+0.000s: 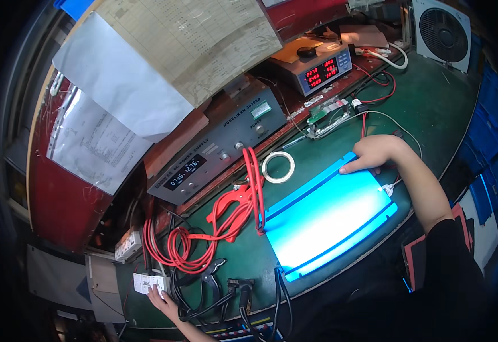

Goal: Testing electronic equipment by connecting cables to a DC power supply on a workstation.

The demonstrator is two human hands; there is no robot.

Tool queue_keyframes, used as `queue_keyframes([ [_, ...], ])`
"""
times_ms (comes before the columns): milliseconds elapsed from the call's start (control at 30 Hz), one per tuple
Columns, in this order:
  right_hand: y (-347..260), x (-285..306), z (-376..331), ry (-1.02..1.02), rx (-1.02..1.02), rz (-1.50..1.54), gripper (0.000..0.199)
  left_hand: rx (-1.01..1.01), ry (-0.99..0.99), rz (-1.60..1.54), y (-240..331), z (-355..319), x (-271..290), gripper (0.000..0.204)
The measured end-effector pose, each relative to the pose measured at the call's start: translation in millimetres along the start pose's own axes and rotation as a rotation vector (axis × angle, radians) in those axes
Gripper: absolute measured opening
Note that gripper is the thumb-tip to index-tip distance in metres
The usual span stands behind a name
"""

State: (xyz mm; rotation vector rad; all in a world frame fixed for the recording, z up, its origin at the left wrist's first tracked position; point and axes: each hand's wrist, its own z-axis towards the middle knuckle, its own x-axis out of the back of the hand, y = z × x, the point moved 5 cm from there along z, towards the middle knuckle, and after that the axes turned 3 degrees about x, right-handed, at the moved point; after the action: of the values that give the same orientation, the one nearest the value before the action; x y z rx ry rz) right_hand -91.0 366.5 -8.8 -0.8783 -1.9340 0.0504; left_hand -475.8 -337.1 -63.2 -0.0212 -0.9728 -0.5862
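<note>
A flat, blue-cased electrical unit (329, 211) lies slanted on the green bench, its top washed out by glare. My right hand (379, 153) grips its far right corner, thumb on top, the other fingers partly hidden behind the edge. At the lower left, my left hand (162, 297) reaches a small white rectangular piece with dark marks (148, 283); its fingers are stretched out against it. Black clamps (212, 278) and a black plug (241, 284) are nearest to that hand. Red cables loop from a red clamp (232, 202) toward the blue unit's left end.
A grey power supply (217, 148) with a lit display stands behind, near a roll of tape (278, 167). Farther back are a meter with red digits (324, 73), a small circuit board (328, 111) and a fan (444, 34). Papers (123, 74) hang at upper left. Blue crates (497, 131) stand right.
</note>
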Motion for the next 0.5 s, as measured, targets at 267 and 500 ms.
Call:
queue_keyframes([
  [267,-2,1,-1,0.002,0.003,-0.002,0.087,-0.013,0.014,0.007,-3,-1,0,0.041],
  [500,-1,0,1,-0.003,0.012,-0.004,0.086,-0.003,0.002,0.001,4,1,2,0.042],
])
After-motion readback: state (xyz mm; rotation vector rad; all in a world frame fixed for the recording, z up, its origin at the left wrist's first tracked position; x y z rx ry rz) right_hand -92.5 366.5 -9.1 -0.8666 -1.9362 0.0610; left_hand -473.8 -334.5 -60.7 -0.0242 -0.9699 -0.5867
